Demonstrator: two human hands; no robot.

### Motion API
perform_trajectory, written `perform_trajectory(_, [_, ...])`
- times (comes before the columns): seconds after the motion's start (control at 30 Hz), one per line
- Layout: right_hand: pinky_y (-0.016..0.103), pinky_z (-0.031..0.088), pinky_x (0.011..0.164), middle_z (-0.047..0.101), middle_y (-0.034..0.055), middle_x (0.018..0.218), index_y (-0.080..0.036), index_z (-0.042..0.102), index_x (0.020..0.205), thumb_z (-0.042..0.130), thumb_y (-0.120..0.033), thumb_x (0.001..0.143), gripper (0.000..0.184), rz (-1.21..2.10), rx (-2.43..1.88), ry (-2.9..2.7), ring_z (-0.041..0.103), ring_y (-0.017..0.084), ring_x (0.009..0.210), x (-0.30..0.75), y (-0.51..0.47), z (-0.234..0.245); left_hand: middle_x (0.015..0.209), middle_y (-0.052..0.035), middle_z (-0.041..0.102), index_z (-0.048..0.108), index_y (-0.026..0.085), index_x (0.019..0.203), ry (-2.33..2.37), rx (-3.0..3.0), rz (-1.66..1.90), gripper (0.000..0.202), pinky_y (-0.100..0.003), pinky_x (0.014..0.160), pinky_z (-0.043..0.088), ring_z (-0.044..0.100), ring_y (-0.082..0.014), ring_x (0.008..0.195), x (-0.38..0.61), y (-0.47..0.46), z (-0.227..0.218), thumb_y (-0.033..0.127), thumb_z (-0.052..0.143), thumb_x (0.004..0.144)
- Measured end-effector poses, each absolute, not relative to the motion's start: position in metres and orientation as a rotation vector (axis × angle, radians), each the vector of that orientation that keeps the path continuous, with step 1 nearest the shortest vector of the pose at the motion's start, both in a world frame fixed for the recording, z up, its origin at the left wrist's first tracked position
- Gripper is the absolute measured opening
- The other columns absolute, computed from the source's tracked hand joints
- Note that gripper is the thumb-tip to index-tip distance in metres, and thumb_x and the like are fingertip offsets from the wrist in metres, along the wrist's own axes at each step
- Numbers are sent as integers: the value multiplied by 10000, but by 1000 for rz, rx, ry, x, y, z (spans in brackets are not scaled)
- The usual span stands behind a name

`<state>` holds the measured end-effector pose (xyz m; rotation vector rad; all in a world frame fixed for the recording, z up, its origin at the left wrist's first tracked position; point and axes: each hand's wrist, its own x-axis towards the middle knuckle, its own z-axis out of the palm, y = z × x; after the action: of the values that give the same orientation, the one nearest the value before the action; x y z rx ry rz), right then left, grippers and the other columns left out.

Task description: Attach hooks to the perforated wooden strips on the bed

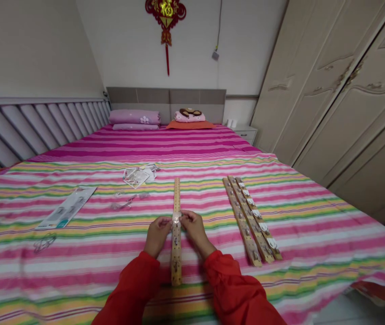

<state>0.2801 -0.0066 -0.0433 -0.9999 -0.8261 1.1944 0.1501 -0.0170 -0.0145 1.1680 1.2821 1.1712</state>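
A narrow wooden strip with small holes lies lengthwise on the striped bedsheet in front of me. Several small metal hook-like pieces sit on its near half. My left hand and my right hand come in from either side of the strip, fingers pinched together. Between their fingertips is a small shiny piece on the strip's surface; its exact kind is too small to make out. Both hands touch it.
Three similar strips with metal pieces lie at right, one also bearing white round pieces. At left are a blister card, loose metal wires, small clear pieces and a packaging pile. Pillows lie by the headboard.
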Motion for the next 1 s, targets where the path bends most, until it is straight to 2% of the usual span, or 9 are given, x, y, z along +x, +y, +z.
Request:
perform_trajectory(0.5, [222,353,455,508,-61,487,-142,710,792,634,-257,565,265,1104,-1124,-885,424,98,470,278,5,-66,643,-25,674,651,165,685,1371,1366,1193,230,-290,634,474,617,-173,625,148,2,-44,378,659,599])
perform_trajectory(1.0, [233,396,485,522,-52,514,-146,707,815,630,-246,583,264,1082,-1146,-886,457,108,493,277,9,-71,636,-22,654,626,175,672,1403,1302,1198,225,-292,633,472,609,-173,622,151,3,-55,380,669,589])
